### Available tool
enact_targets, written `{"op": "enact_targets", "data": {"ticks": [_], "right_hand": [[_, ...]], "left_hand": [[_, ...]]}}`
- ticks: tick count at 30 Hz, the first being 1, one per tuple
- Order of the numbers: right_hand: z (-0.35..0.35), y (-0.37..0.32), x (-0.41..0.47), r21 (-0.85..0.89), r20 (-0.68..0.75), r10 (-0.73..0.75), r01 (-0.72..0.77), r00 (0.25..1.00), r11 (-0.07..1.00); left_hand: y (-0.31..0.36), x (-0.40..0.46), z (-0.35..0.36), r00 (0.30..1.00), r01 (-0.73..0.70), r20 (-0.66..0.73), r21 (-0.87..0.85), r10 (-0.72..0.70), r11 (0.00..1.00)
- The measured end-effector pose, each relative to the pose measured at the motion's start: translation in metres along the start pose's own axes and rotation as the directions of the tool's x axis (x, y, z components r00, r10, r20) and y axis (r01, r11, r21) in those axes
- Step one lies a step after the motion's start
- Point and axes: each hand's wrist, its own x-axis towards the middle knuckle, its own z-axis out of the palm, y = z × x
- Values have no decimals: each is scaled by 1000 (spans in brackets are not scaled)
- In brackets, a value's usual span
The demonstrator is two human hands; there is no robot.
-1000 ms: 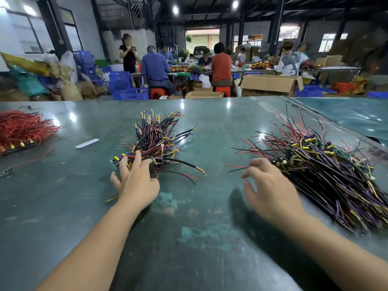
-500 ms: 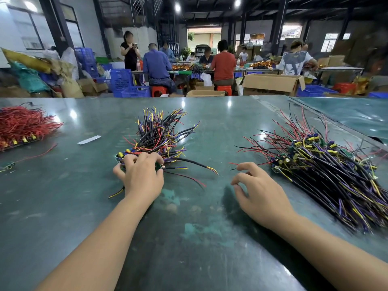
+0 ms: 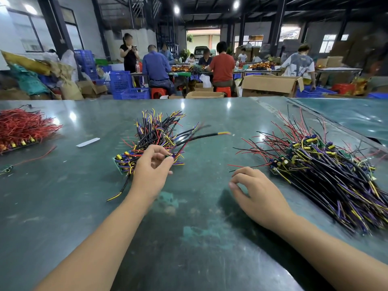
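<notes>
1. Two kinds of holders stand far beyond the hands, past the far edge of the surface [image 3: 199, 238]. One is a brown cardboard box [image 3: 270, 87] and the others are blue crates [image 3: 126, 85]. The box flaps are open, but what is inside the box or the crates cannot be seen.
2. The left hand [image 3: 150, 173] pinches one wired piece [image 3: 169, 156] between its thumb and fingertips. The piece sits at the fingertips, on the right side of this hand.
3. The wires of the wired piece run away up and to the right of the left hand. They are blurred, so their ends are hard to make out.
4. A small pile [image 3: 151, 133] of wired boards lies just beyond the left hand. The hand covers the near part of it.
5. The right hand [image 3: 256, 196] is low over the surface with its fingers loosely curled, and it holds nothing.
6. A big pile [image 3: 327, 173] of the same wired boards lies just to the right of the right hand. Thin wire ends reach close to the fingertips, and I cannot tell if they touch.
7. The big pile is cut off at the picture's edge.
8. Far to the left of the left hand lies a red wire heap [image 3: 23, 129], also cut off. A white strip [image 3: 88, 142] lies between that heap and the small pile.
</notes>
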Motion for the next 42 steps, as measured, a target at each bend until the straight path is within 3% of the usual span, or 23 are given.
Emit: {"op": "enact_targets", "data": {"ticks": [2, 4, 7, 9, 11, 13, 18, 26, 28, 33, 37, 42], "right_hand": [[-5, -4, 1, 83, 27, 7, -10, 1000, 996], [-9, -9, 1, 218, 61, -7, -7, 998, 976], [-13, -15, 0, 451, 6, 30, -29, 1000, 892], [-13, -17, 2, 604, 6, 56, -49, 998, 796], [-11, -18, 2, 649, 26, 3, -19, 1000, 760], [-9, -18, 1, 647, 30, -35, 8, 999, 762], [-4, -16, 0, 649, 0, 61, -46, 998, 760], [-3, -14, 1, 702, 15, 121, -97, 993, 705], [-3, -13, 2, 755, 29, 188, -145, 982, 639], [-8, -13, 3, 920, 120, 226, -193, 967, 340], [-7, -15, 3, 913, 109, 200, -178, 974, 366], [-2, -16, 1, 858, 70, 133, -128, 989, 498]], "left_hand": [[10, -9, 5, 975, 186, 185, -353, -126, 917], [16, -17, 8, 904, 344, 405, -496, -138, 797], [18, -31, 17, 775, 477, 621, -457, -115, 751], [17, -38, 23, 697, 516, 706, -374, -125, 771], [16, -44, 28, 648, 518, 751, -316, -124, 795], [14, -46, 29, 653, 490, 748, -297, -120, 819], [14, -48, 28, 624, 503, 776, -307, -94, 808], [13, -45, 35, 791, 368, 593, -264, -151, 892], [11, -43, 34, 807, 347, 572, -264, -144, 900], [11, -41, 34, 840, 305, 529, -280, -119, 910], [13, -40, 33, 840, 311, 520, -230, -154, 922], [14, -45, 37, 834, 178, 528, 17, -160, 984]]}}
